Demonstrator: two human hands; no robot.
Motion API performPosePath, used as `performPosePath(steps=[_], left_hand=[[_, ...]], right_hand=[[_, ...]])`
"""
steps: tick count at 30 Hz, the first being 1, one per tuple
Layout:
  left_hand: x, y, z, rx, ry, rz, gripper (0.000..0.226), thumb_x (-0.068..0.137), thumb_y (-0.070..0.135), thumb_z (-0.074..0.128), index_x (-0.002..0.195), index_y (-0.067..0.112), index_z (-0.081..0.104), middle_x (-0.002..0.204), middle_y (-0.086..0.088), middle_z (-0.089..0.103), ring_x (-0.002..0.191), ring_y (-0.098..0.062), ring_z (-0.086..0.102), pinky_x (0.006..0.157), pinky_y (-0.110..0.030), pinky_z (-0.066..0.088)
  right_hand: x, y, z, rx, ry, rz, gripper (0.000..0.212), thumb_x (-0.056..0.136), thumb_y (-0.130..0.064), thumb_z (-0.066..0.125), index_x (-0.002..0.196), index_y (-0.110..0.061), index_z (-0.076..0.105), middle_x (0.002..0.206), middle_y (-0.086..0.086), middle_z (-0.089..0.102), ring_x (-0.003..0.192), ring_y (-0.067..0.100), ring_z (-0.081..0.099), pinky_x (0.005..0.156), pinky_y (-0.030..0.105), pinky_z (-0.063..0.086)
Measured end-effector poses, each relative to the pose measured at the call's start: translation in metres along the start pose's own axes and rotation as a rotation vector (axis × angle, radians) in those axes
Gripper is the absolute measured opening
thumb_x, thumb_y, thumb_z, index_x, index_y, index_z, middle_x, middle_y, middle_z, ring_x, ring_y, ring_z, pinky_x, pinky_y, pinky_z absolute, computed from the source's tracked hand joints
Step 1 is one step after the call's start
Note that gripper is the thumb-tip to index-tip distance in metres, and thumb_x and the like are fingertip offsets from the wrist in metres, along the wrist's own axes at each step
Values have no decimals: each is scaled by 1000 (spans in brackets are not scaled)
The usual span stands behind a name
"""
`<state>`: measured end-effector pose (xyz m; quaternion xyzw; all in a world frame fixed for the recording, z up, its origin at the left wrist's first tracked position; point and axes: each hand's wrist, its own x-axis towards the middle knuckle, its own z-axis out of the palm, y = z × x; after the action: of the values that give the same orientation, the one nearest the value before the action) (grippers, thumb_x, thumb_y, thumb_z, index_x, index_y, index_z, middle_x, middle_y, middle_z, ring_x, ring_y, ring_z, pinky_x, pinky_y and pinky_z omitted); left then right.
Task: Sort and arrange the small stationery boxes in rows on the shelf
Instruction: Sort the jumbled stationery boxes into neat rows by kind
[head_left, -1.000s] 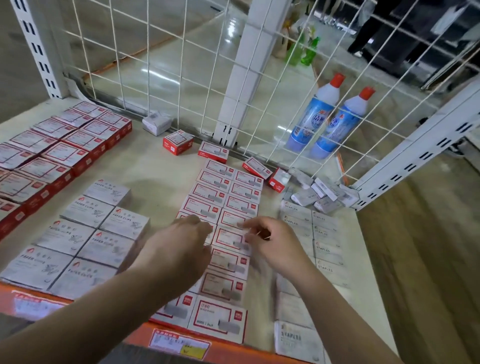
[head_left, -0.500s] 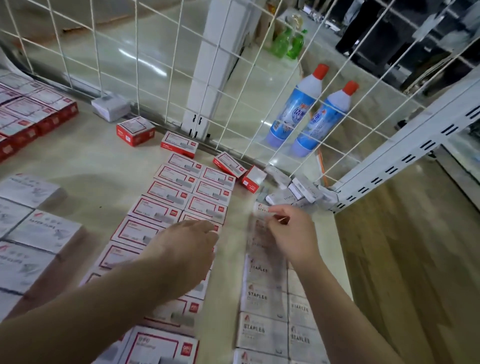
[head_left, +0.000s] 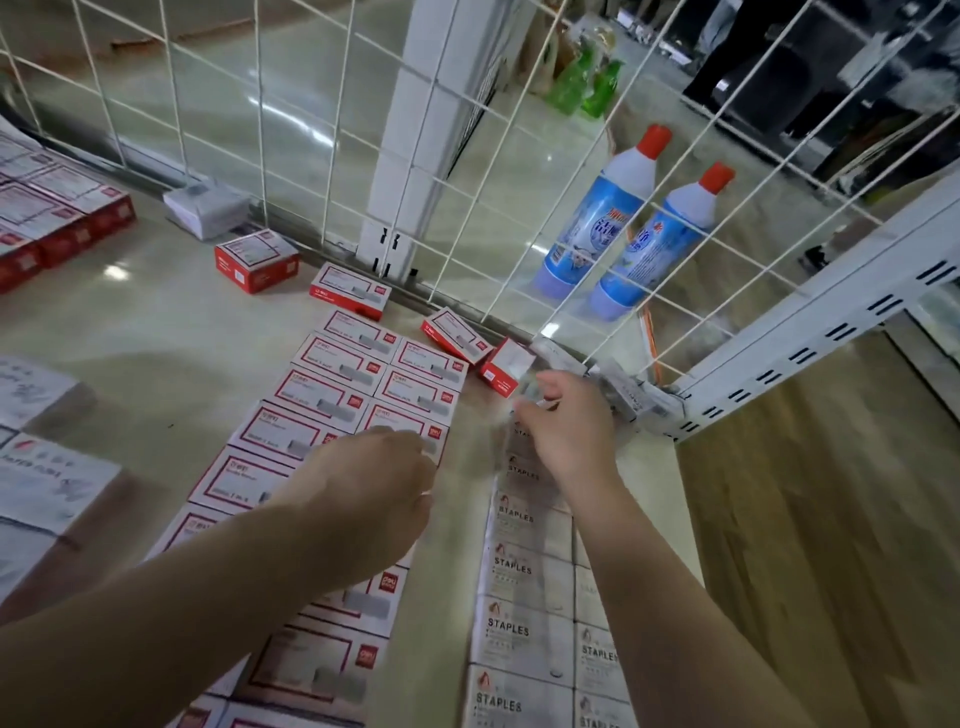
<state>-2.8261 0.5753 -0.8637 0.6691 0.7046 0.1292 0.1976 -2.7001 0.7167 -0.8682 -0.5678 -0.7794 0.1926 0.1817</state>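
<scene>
Shelf (head_left: 156, 332) with wire grid at back edge. Right hand (head_left: 569, 426) near back-right corner, fingers curled, prob. pinching a small grey staples box (head_left: 524, 387), view blurred. Left hand (head_left: 363, 483) relaxed, holds nothing, over red-white rows (head_left: 337, 387). Boxes light, stiff cardboard; take by short sides.

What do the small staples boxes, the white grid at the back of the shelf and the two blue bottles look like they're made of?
Staples boxes: likely thin printed cardboard, matte, with crisp folded edges.
White grid: probably metal wire with a white coating, judging by its thin straight rods.
Blue bottles: apparently glossy plastic with red caps.
</scene>
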Motion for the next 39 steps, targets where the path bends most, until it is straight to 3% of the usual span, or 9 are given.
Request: performPosePath(steps=[4, 9, 12, 15, 21, 26, 30, 34, 39], left_hand=[[0, -5, -3, -35, -24, -7, 23, 94, 29, 45, 106, 21, 64, 97, 10, 56, 86, -5, 55, 72, -16, 48], [1, -7, -3, -30, -27, -2, 26, 95, 29, 42, 110, 24, 63, 101, 10, 56, 89, -7, 55, 70, -16, 46], [-1, -7, -2, -25, -41, -13, 26, 95, 30, 42, 111, 25, 61, 104, 10, 55, 92, -7, 53, 66, -16, 41], [-3, -8, 0, -45, -39, -29, 27, 94, 30, 43, 114, 25, 60, 107, 9, 55, 94, -8, 54, 71, -17, 44], [-12, -5, -5, -124, -27, -47, 33, 95, 30, 44, 126, 28, 54, 123, 10, 56, 108, -7, 54, 91, -23, 48], [-21, -2, -13, -293, 59, -114, 34, 93, 26, 52, 127, 28, 54, 132, 11, 52, 112, -8, 54, 87, -19, 45], [-27, -4, -19, -295, 113, -167, 39, 93, 26, 51, 132, 29, 48, 138, 10, 47, 124, -12, 46, 100, -27, 41], [-40, -10, -23, -257, 190, -190, 43, 94, 24, 51, 135, 30, 44, 140, 10, 44, 125, -11, 45, 100, -26, 39], [-56, -14, -25, -198, 268, -128, 49, 93, 30, 51, 139, 34, 36, 141, 13, 42, 123, -6, 44, 97, -20, 39]], right_hand=[[19, -8, 7, -45, -87, 7, 50, 84, -23, 65, 131, -14, 49, 122, 9, 51, 110, 25, 52, 91, 34, 43], [30, -9, 11, -57, -149, 32, 36, 83, -19, 65, 117, -13, 55, 115, 8, 53, 103, 25, 55, 81, 29, 42], [29, -10, 10, -11, -140, 36, 39, 84, -16, 64, 122, -13, 53, 115, 6, 55, 103, 22, 55, 78, 27, 39], [28, -13, 6, 41, -144, 64, 49, 83, -15, 67, 128, -10, 48, 118, 7, 57, 103, 21, 54, 79, 28, 38], [19, -14, 2, 186, -115, 99, 51, 77, -8, 73, 122, -7, 50, 105, 2, 56, 91, 12, 48, 78, 26, 40], [4, -6, -3, 181, -75, 50, 59, 68, -14, 81, 116, -17, 47, 118, 4, 50, 104, 14, 49, 81, 25, 39], [-15, -11, -16, 247, -139, 3, 53, 68, -17, 82, 106, -23, 45, 100, -8, 53, 89, 5, 52, 76, 20, 40], [-39, -21, -28, 294, -218, -18, 48, 68, -20, 81, 107, -22, 54, 94, -15, 57, 85, -5, 53, 69, 8, 40], [-72, -34, -36, 331, -376, -56, 37, 75, -20, 75, 108, -25, 59, 99, -8, 65, 94, 7, 61, 84, 23, 49]])
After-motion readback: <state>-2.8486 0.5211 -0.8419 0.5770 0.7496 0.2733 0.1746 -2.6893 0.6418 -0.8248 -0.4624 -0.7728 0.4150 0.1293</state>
